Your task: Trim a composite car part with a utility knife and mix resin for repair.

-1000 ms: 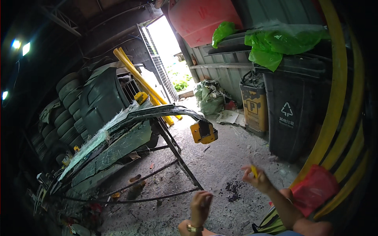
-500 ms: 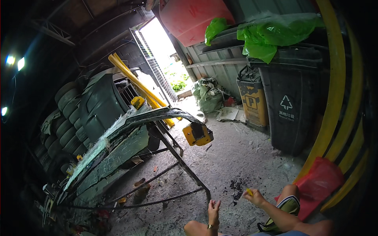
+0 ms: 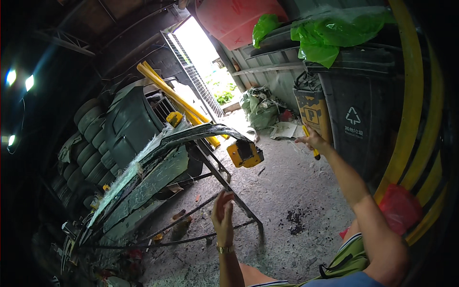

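Holding a slim yellow tool [image 3: 316,154] over the floor [image 3: 282,193], the right hand [image 3: 315,140] has its grip clamped around the middle. The left hand [image 3: 223,214] hovers near the metal stand [image 3: 241,202], grip apart, fingers loosely curled; a frayed panel [image 3: 146,184] lies across that stand.

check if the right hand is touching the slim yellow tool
Touching: the head view shows the right hand closed around the slim yellow tool, with its two ends sticking out on opposite sides of the hand.
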The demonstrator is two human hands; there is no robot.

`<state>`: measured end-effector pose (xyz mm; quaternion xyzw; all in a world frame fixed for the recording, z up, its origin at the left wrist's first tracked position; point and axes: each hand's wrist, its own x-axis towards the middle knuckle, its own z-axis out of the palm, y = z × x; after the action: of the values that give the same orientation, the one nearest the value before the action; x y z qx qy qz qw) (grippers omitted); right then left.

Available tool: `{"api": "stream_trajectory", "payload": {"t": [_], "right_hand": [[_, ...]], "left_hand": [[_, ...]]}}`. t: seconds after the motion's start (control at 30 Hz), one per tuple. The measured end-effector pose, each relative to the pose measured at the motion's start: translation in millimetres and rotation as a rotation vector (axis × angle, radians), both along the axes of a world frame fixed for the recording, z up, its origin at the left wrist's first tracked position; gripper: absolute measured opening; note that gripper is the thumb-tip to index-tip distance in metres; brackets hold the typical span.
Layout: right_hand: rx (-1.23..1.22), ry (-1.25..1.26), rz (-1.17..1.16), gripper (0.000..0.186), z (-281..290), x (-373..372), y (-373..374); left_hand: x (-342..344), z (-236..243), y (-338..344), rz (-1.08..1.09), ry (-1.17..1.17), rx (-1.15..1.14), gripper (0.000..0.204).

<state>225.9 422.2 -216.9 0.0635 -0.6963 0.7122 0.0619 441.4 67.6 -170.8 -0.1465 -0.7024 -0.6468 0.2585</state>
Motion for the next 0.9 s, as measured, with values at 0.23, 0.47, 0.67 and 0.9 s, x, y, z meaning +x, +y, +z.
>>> {"api": "stream_trajectory", "payload": {"t": [0.23, 0.47, 0.67, 0.9], "right_hand": [[0.369, 0.327, -0.133, 0.043, -15.1, 66.5, -40.4], [0.497, 0.837, -0.204, 0.028, 74.8, 156.8, -87.6], [0.761, 0.855, -0.174, 0.033, 93.3, 164.8, -95.1], [0.783, 1.065, -0.206, 0.027, 126.2, 155.6, -109.0]], "left_hand": [[-39.1, 68.7, 30.4, -0.028, 0.217, -0.133, 0.036], [-60.7, 71.3, 27.8, -0.129, 0.174, -0.060, 0.032], [-63.8, 84.7, 26.4, -0.146, 0.184, -0.080, 0.016], [-68.3, 74.3, 27.6, -0.059, 0.291, -0.238, 0.010]]}}
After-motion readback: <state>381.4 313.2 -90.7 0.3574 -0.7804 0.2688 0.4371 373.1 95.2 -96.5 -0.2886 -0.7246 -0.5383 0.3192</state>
